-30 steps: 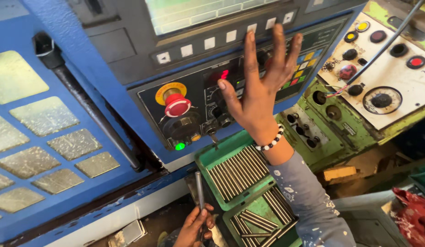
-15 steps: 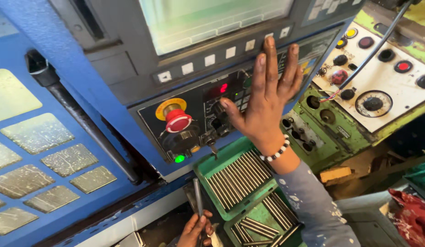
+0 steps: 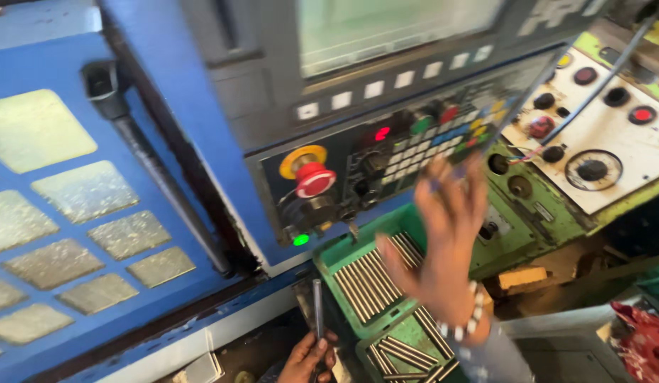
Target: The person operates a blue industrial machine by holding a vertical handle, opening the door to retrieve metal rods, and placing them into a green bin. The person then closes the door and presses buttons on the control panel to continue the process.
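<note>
My right hand (image 3: 443, 248) hangs in the air in front of the dark control panel (image 3: 414, 145), blurred, fingers apart, holding nothing; a bead bracelet circles its wrist. It hovers over a green tray (image 3: 333, 255) filled with thin metal rods. At the bottom edge my left hand (image 3: 305, 358) grips one upright metal rod (image 3: 317, 305). A red mushroom button (image 3: 314, 177) on a yellow ring sits at the panel's left, with a lit green lamp (image 3: 300, 240) below it.
A pale screen (image 3: 393, 28) tops the panel. To the right is a white panel with knobs and red buttons (image 3: 599, 142). The blue machine door with dusty windows (image 3: 74, 213) fills the left. A second green tray of rods (image 3: 407, 351) lies lower.
My right hand has come off the keypad and dropped down and back, now blurred over the rod tray. The left hand still holds its rod.
</note>
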